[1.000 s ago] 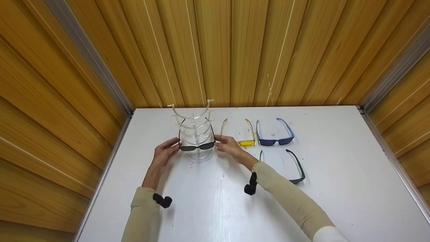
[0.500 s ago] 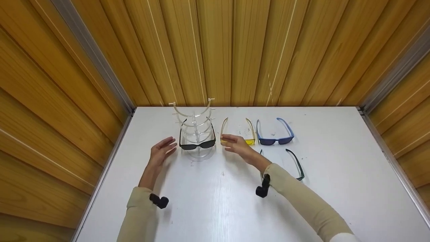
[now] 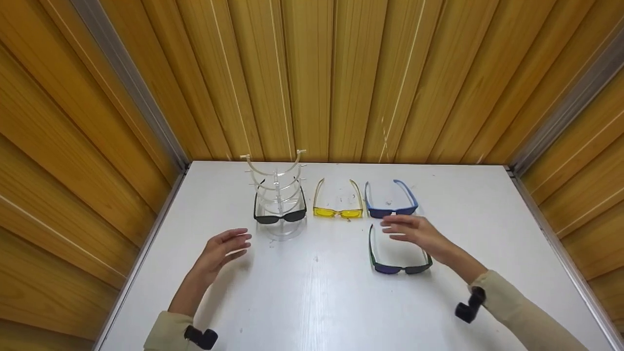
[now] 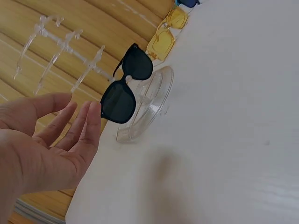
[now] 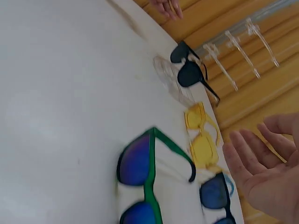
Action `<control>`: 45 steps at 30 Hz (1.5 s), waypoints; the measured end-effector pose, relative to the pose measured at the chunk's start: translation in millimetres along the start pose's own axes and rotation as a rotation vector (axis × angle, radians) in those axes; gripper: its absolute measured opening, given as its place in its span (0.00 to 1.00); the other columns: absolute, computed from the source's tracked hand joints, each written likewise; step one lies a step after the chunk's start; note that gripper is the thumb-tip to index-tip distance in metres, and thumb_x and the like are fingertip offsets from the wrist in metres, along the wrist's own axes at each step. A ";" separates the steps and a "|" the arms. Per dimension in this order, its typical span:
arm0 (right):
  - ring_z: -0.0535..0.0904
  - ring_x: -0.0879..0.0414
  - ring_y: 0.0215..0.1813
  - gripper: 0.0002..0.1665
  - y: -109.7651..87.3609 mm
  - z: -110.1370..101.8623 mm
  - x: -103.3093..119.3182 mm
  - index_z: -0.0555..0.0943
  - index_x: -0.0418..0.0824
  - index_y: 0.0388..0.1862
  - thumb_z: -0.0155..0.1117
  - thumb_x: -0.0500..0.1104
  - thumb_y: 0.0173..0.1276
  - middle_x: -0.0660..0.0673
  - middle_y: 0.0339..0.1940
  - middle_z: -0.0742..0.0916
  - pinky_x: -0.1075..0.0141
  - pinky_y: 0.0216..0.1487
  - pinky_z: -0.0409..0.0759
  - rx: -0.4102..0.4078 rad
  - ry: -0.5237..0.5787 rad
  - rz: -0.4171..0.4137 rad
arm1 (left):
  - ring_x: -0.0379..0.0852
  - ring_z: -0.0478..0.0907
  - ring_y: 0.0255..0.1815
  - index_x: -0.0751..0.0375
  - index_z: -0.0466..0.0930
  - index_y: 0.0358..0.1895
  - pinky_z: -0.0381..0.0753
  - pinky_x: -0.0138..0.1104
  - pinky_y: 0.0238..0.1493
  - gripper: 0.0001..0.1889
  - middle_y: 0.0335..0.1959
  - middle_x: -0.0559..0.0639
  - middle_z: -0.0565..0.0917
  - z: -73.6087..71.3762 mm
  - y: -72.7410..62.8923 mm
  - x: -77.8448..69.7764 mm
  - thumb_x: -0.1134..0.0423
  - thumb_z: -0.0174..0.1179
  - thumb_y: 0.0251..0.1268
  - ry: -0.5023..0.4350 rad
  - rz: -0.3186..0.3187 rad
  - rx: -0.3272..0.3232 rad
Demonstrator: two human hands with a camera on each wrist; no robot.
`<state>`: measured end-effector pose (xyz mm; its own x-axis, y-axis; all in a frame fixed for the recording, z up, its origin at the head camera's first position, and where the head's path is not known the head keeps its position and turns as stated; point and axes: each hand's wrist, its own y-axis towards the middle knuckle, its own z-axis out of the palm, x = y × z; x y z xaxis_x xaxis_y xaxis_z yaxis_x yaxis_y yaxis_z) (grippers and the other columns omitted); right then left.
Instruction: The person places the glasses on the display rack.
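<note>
A clear display stand [image 3: 279, 195] with several curved arms stands at the left of the table. Black sunglasses [image 3: 280, 217] sit on its lowest arm, as the left wrist view also shows. My left hand [image 3: 217, 253] hovers in front and to the left of the stand, fingers relaxed and holding nothing. Over the right side of the table is my right hand [image 3: 424, 236], fingers loosely extended with nothing in them. It overlaps the green-framed sunglasses [image 3: 402, 269], hiding part of one temple. Just behind that hand lie blue sunglasses [image 3: 391, 212].
Yellow glasses [image 3: 337, 213] lie between the stand and the blue pair, temples pointing to the back. Wood-patterned panels [image 3: 312, 78] wall in the white table [image 3: 302, 312] at the back and both sides.
Both hands have let go of the black sunglasses, which stay on the stand. My right hand has moved right, past the yellow glasses; my left has drawn back toward me.
</note>
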<state>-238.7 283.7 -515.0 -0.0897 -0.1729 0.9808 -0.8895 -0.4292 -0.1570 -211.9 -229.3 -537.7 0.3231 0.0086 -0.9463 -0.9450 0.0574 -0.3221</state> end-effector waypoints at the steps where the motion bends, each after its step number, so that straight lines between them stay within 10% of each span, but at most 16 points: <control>1: 0.83 0.59 0.63 0.30 -9.5 -11.1 -3.5 0.70 0.29 0.72 0.58 0.44 0.79 0.41 0.67 0.83 0.66 0.66 0.82 -0.016 0.001 0.006 | 0.42 0.85 0.52 0.70 0.72 0.68 0.86 0.34 0.58 0.26 0.57 0.53 0.86 4.4 -4.2 0.7 0.63 0.63 0.72 0.012 0.000 0.024; 12: 0.84 0.64 0.61 0.36 -69.4 -77.7 -28.3 0.61 0.28 0.78 0.57 0.46 0.81 0.46 0.67 0.84 0.66 0.64 0.83 -0.137 0.058 0.170 | 0.46 0.86 0.53 0.72 0.69 0.70 0.85 0.40 0.62 0.27 0.58 0.58 0.86 83.8 -2.7 19.9 0.63 0.61 0.74 -0.010 -0.023 0.290; 19: 0.83 0.58 0.64 0.39 -76.9 -80.7 -42.9 0.55 0.27 0.80 0.56 0.44 0.81 0.31 0.75 0.74 0.63 0.67 0.82 -0.079 0.083 0.250 | 0.47 0.86 0.54 0.68 0.64 0.75 0.83 0.42 0.65 0.29 0.65 0.65 0.80 150.7 13.2 36.8 0.64 0.57 0.75 -0.052 -0.069 0.420; 27: 0.84 0.60 0.61 0.41 -76.4 -65.2 -53.6 0.52 0.26 0.80 0.59 0.41 0.79 0.43 0.63 0.85 0.66 0.66 0.82 -0.021 0.128 0.264 | 0.52 0.83 0.60 0.64 0.61 0.78 0.82 0.44 0.67 0.33 0.70 0.65 0.75 218.5 21.8 54.6 0.68 0.59 0.72 -0.123 -0.139 0.489; 45: 0.85 0.60 0.59 0.41 -80.5 -50.3 -67.9 0.57 0.28 0.79 0.64 0.34 0.73 0.44 0.59 0.88 0.67 0.63 0.83 -0.062 0.234 0.245 | 0.45 0.83 0.56 0.61 0.63 0.78 0.81 0.40 0.66 0.33 0.70 0.63 0.76 262.1 32.5 63.6 0.72 0.59 0.70 -0.232 -0.153 0.538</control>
<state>-183.6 374.6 -563.2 -0.3979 -0.0535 0.9158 -0.8536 -0.3443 -0.3910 -208.5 34.7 -601.4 0.5134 0.1740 -0.8403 -0.7474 0.5718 -0.3382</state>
